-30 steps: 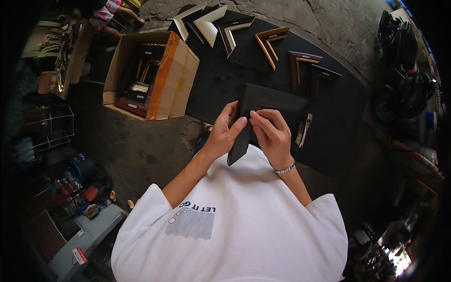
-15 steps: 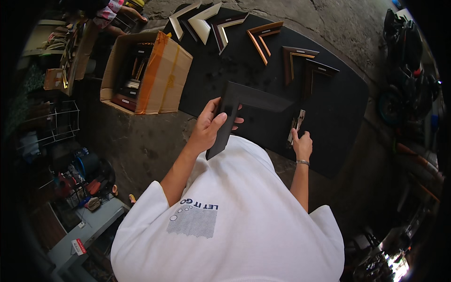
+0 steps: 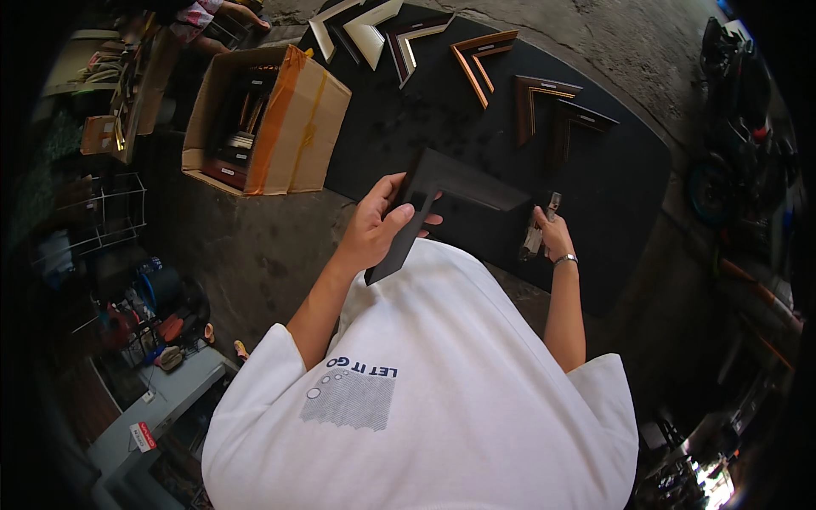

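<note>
My left hand [image 3: 371, 225] grips a dark L-shaped picture frame corner sample [image 3: 466, 184], thumb on the near face and fingertips showing past its inner edge. One arm of the sample slants down toward my shirt; the other reaches right above the black table. At the table's near right, my right hand [image 3: 552, 231] is closed around a long silvery metal hand tool [image 3: 532, 241], stapler-like in shape. The tool's ends show above and below the fingers; its exact kind is unclear. The hand and tool are just right of the sample's far tip.
Several frame corner samples, cream [image 3: 371, 34], orange-brown [image 3: 470, 64] and dark [image 3: 541, 95], lie along the far edge of the black table [image 3: 625, 204]. An open cardboard box [image 3: 310, 127] holding more samples stands at the left. Another person's hand [image 3: 245, 14] shows at upper left.
My right hand has closed around the metal tool, which was upright beside its fingertips, and shifted slightly up and right. The left hand keeps the sample, now tilted a little differently.
</note>
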`<state>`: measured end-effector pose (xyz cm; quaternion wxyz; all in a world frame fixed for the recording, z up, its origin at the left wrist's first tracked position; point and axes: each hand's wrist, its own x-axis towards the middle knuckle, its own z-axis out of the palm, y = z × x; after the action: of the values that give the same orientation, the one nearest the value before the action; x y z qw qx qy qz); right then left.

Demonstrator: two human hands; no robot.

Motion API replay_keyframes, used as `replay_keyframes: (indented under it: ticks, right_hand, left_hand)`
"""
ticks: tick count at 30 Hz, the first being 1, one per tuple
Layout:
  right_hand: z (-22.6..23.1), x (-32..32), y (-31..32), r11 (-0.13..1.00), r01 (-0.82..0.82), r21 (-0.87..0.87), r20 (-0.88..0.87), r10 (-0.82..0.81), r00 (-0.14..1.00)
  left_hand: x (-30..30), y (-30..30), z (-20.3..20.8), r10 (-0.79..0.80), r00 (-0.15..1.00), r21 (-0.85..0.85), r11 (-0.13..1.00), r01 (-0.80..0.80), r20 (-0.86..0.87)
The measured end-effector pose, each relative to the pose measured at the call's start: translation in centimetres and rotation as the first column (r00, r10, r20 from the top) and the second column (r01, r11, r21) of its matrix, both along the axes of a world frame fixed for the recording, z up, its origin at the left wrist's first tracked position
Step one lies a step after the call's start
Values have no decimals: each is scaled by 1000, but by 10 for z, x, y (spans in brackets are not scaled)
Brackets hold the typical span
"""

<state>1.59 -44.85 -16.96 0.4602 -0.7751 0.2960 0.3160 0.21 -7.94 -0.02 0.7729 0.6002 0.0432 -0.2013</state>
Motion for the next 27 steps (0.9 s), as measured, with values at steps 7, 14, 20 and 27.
replay_keyframes:
  ticks: [7,14,20,27]
  right_hand:
    - [150,-21,43,877,-357,-320,751,465,469]
    - [178,-4,104,677,-537,-503,738,659,141]
    - [177,-2,103,659,-559,-503,728,671,136]
    - [176,-1,103,674,-555,-488,750,649,129]
  left_hand:
    - [-4,4,10,-36,994,289,957,5,103]
    - [2,-12,22,-172,975,329,937,117,143]
    - [0,-15,22,-155,977,310,945,104,144]
    - [0,-16,26,-150,981,320,942,103,124]
